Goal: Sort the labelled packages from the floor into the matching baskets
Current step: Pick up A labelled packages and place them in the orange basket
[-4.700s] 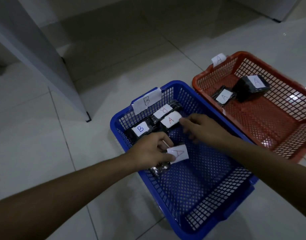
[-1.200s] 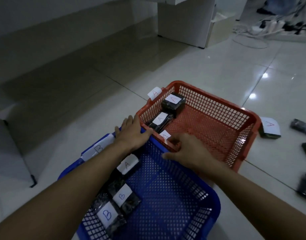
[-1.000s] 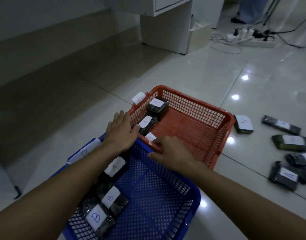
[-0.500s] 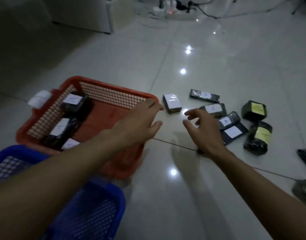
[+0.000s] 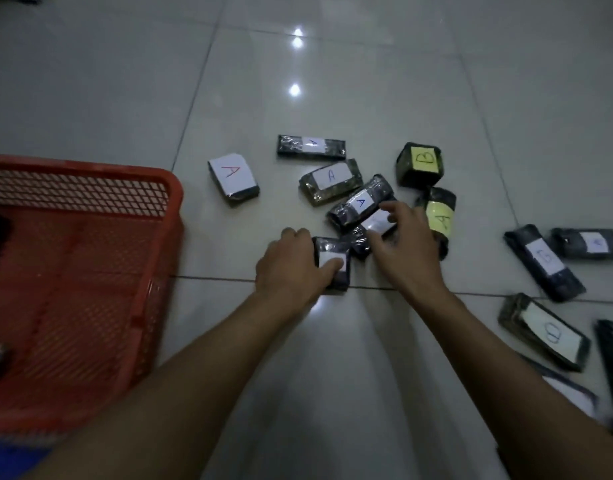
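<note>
Change: half a second ago both our hands were free above the floor; now each one has taken a package.
Left hand [image 5: 291,268]: fingers closed around a dark package [image 5: 333,263], label hidden.
Right hand [image 5: 402,247]: fingers pinch a second package [image 5: 374,226], letter unreadable.
Meaning: we think picking has started; the letters must be read first.
Place: both packages lie on the floor [image 5: 333,81], right of the red basket [image 5: 90,174].
</note>
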`<state>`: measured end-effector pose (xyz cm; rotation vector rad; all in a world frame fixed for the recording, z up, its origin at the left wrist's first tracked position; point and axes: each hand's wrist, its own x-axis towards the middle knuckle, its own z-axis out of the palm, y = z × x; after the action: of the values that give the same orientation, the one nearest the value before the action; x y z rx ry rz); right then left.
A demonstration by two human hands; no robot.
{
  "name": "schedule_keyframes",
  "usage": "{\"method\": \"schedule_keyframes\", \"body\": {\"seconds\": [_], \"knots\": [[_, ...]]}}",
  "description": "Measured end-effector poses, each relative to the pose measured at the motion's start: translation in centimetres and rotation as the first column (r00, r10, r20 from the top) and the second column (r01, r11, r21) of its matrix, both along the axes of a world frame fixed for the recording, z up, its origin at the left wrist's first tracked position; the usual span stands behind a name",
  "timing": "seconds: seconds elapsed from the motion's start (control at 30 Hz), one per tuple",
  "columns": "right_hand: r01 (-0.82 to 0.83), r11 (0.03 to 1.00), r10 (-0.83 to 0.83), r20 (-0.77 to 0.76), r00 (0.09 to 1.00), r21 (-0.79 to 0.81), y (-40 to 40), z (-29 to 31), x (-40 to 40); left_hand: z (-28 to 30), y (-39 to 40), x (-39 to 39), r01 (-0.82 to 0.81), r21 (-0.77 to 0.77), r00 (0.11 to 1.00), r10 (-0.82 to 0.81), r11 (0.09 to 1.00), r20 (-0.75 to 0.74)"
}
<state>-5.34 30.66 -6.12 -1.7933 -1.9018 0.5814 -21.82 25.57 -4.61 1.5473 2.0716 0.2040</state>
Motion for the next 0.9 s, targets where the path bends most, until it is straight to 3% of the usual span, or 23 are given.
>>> {"method": "schedule_keyframes", "body": {"seconds": [0.2,0.27,0.37,0.43,0.47,0.53,0.6,0.67,0.8,0.9], "knots": [[-0.080,0.997,0.079,0.165,0.983,-0.004,5.0,2.0,-0.2,1.8,0.9,-1.2,-0.086,-0.040,0.933,0.095,0.995,0.347],[-0.077,0.992,0.098,0.220,0.971,-0.100,6.1,2.2,-0.4,2.6,0.6,-2.0,-0.071,-0.080,0.898,0.099,0.994,0.428],[-0.052,0.960,0.153,0.362,0.920,-0.274,6.8,2.2,-1.5,3.6,-0.2,-3.2,-0.040,-0.089,0.882,0.077,0.995,0.465],[-0.011,0.972,0.105,0.387,0.916,-0.236,6.5,2.3,-2.3,4.3,-0.8,-3.8,-0.044,-0.046,0.880,0.060,0.998,0.471],[-0.014,0.981,0.076,0.318,0.945,-0.192,6.2,2.5,-2.7,4.7,-1.1,-4.1,-0.056,-0.026,0.872,0.062,0.998,0.486],[-0.051,0.991,0.056,0.034,0.998,-0.122,5.3,3.1,-3.2,5.8,-1.7,-5.0,-0.092,-0.015,0.841,0.085,0.996,0.535],[-0.083,0.992,0.063,-0.199,0.978,-0.096,4.2,3.9,-3.7,7.1,-2.5,-6.2,-0.130,-0.023,0.800,0.118,0.991,0.589],[-0.104,0.991,0.075,-0.288,0.955,-0.088,3.1,5.1,-4.3,8.6,-3.4,-7.9,-0.143,-0.009,0.795,0.120,0.990,0.595],[-0.171,0.979,0.091,-0.517,0.851,-0.108,1.5,9.1,-6.8,12.0,-6.6,-12.7,-0.110,0.084,0.876,0.056,0.990,0.479],[-0.264,0.958,0.179,-0.485,0.856,-0.113,0.7,12.2,-10.1,14.3,-10.1,-16.8,-0.111,0.094,0.913,0.064,0.989,0.403]]}}
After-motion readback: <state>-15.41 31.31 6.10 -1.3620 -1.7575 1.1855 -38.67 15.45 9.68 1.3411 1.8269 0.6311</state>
